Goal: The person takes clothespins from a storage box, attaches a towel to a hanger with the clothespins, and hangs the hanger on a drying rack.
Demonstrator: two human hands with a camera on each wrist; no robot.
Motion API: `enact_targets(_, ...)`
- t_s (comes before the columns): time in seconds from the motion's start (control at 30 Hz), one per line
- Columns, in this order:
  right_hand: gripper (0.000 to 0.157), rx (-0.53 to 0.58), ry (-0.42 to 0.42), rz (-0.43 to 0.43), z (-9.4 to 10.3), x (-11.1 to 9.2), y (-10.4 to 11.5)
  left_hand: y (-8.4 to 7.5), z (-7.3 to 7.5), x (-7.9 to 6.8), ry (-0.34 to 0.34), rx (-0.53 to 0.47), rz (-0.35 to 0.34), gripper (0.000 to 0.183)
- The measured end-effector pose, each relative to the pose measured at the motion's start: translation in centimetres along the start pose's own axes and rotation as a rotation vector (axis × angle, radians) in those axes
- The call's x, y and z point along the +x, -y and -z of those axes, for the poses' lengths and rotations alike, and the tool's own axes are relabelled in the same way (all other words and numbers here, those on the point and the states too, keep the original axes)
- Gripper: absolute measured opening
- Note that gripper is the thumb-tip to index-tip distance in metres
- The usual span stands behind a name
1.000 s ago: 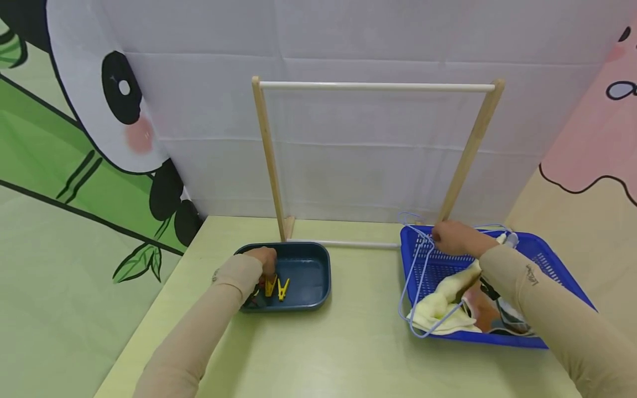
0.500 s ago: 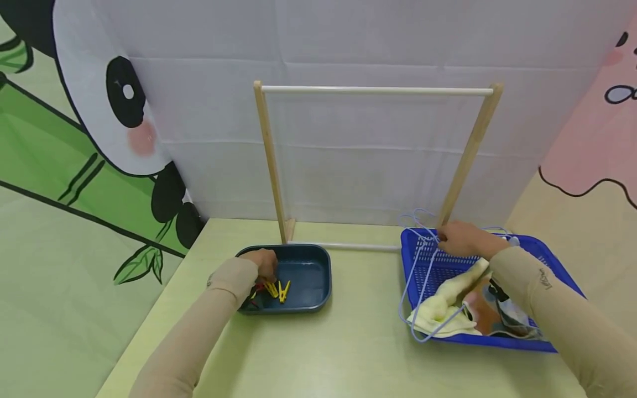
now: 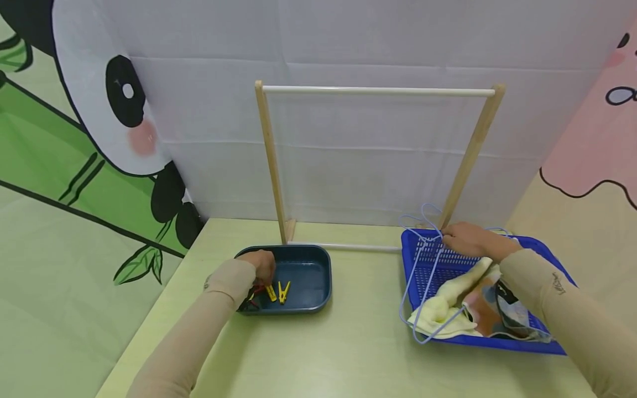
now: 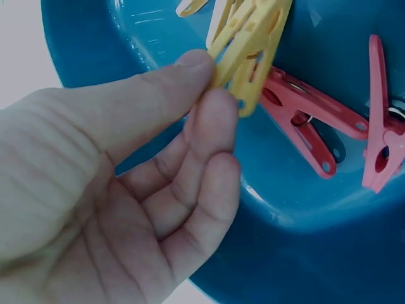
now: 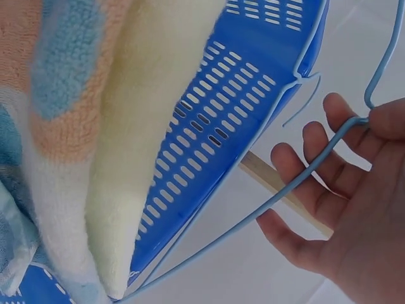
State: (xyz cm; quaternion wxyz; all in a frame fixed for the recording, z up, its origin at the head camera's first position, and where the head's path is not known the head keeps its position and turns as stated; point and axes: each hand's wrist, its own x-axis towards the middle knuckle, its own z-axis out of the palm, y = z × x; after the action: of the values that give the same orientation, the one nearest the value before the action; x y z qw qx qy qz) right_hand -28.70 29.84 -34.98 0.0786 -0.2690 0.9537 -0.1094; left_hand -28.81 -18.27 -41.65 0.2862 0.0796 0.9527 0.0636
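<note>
My left hand (image 3: 264, 266) reaches into the dark blue tray (image 3: 311, 279). In the left wrist view, its thumb and index finger pinch a yellow clothespin (image 4: 253, 54). Two red clothespins, one open-shaped (image 4: 304, 114) and one at the edge (image 4: 383, 130), lie beside it in the tray. Another yellow clothespin (image 3: 283, 293) rests nearer the tray's middle. At the blue basket (image 3: 544, 251), my right hand (image 3: 470, 241) holds a light blue wire hanger (image 5: 285, 191) by its neck, below the hook. A second hanger (image 5: 297, 79) stands close alongside, over the basket's rim.
A pale yellow cloth (image 3: 443, 307) and a patterned towel (image 3: 483, 312) lie in the basket. Behind both containers stands a wooden rack with a white top rod (image 3: 378, 90) and a lower rod (image 3: 353, 246). A white sheet (image 3: 358, 182) hangs behind it.
My right hand has shifted slightly right, drawing the hanger's hook up and away from the other hook. My left hand has stayed in the tray, shifting only slightly.
</note>
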Motion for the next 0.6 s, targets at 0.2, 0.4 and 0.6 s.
enact_targets(0.2,0.029,0.088,-0.012,-0.022,0.4,-0.8,0.2,-0.2,0.1,-0.5,-0.014,0.042,-0.035,0.007)
enact_targets(0.4,0.03,0.19,-0.049,-0.04,0.6,-1.5,0.2,-0.2,0.4,-0.8,-0.036,0.071,-0.028,0.015)
enact_targets(0.6,0.031,0.267,-0.057,-0.066,0.8,-2.3,0.1,0.1,0.7,-1.0,-0.036,0.056,-0.069,0.008)
